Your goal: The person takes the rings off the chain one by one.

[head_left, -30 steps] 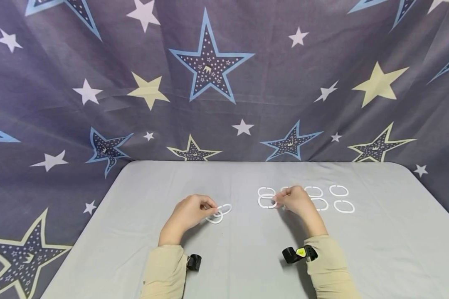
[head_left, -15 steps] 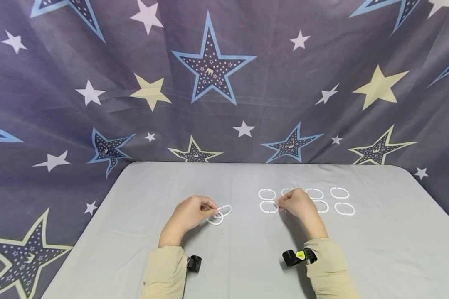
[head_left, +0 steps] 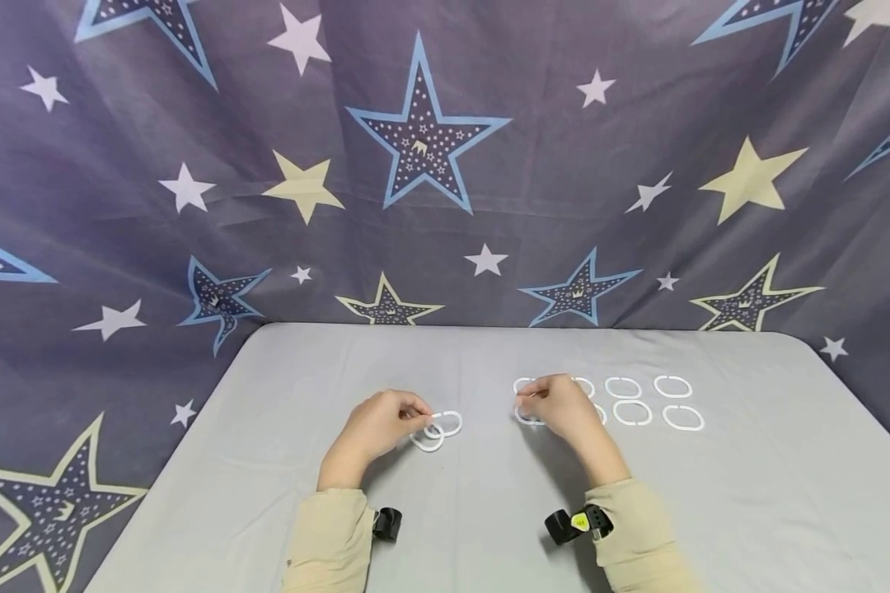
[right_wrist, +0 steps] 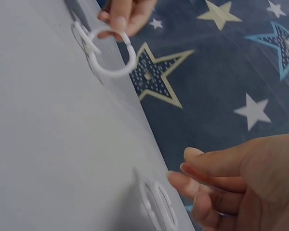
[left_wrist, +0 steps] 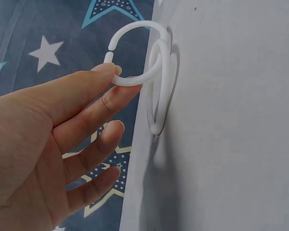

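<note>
My left hand [head_left: 377, 424] pinches a white plastic C-ring [left_wrist: 135, 81] between thumb and index finger; a small gap shows in the ring near the thumb. Threaded through it is a second white C-ring [left_wrist: 166, 91], which touches the table. My right hand [head_left: 567, 412] is over the leftmost pair of loose rings, thumb near the index finger and the other fingers loosely bent. Nothing shows between its fingers in the right wrist view. Just beyond them lie white rings [right_wrist: 156, 207] on the cloth. In the head view the hand partly covers the leftmost ring [head_left: 530, 421].
Several white C-rings lie in two rows at the right, among them a back ring [head_left: 672, 378] and a front ring [head_left: 683, 428]. A grey cloth [head_left: 267, 494] covers the table. A star-patterned curtain [head_left: 534, 198] hangs behind it and along the sides.
My right hand has moved left, from beside the second column of rings to over the leftmost pair. The front-left ring has shifted slightly nearer. My left hand keeps its pinch.
</note>
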Tool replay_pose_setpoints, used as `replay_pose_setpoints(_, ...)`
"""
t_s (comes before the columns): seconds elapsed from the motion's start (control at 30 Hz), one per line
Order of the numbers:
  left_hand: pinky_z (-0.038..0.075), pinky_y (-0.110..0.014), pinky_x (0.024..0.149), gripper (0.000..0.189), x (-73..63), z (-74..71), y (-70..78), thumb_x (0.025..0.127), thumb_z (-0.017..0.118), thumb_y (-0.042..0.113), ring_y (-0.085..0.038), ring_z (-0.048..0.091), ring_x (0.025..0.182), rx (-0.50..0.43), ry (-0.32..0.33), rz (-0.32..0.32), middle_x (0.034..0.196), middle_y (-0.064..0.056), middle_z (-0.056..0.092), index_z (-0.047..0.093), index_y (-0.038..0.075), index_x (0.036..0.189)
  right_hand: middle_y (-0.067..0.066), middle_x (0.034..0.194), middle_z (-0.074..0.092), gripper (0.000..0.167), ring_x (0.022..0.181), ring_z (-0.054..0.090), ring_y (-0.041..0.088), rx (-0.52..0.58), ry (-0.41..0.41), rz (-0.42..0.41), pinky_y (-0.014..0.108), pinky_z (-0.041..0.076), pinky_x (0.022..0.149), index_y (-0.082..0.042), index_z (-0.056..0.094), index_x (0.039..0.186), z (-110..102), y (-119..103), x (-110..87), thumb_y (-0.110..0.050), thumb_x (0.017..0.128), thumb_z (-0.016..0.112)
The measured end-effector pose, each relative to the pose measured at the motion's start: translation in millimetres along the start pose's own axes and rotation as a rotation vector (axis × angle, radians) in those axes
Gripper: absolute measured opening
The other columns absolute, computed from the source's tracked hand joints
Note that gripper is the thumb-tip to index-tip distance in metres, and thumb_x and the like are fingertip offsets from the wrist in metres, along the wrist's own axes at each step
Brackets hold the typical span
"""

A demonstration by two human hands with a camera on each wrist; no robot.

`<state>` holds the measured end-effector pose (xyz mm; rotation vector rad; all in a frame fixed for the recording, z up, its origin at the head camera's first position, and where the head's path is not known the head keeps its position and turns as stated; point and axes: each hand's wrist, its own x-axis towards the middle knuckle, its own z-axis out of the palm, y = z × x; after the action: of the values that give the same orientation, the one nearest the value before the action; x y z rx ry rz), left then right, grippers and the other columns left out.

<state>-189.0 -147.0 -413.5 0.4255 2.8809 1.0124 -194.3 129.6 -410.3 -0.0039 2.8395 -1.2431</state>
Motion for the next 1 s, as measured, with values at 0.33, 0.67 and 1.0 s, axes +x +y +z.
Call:
replay_pose_setpoints(0.33,0.048,-0.037,0.078,0.006,-0.9,1.4,-1.5,0.085,0.078,0.021,-0.006,0.060,0.077,0.004,-0.011,0.016,0.077,0.015,0.066,0.074,0.025,0.084,-0.001,0.080,0.071,0.011,0.072,0.062,0.013,0.039,0.015,-0.131,0.033,0.050,0.068,-0.008,0.077,0.095,34,-16,-4.6,-0.013,0.085,0.076)
replay_pose_setpoints(0.67,0.048,-0.036,0.075,0.003,-1.7,-0.2,-2.4,0.085,0.079,0.021,-0.006,0.059,0.075,0.002,-0.014,0.039,0.080,0.014,0.068,0.078,0.023,0.087,-0.002,0.084,0.072,0.013,0.067,0.060,0.009,0.030,0.010,-0.206,0.030,0.049,0.061,-0.010,0.076,0.098,60,-31,-12.3,-0.015,0.086,0.077)
replay_pose_setpoints(1.0,0.045,-0.033,0.069,0.004,-1.2,-0.6,0.5,0.085,0.078,0.023,-0.006,0.056,0.072,0.004,-0.015,0.047,0.079,0.015,0.067,0.079,0.023,0.089,-0.002,0.081,0.070,0.008,0.068,0.059,0.010,-0.040,0.023,-0.274,0.030,0.046,0.059,-0.012,0.076,0.095,71,-33,-17.1,-0.014,0.087,0.076)
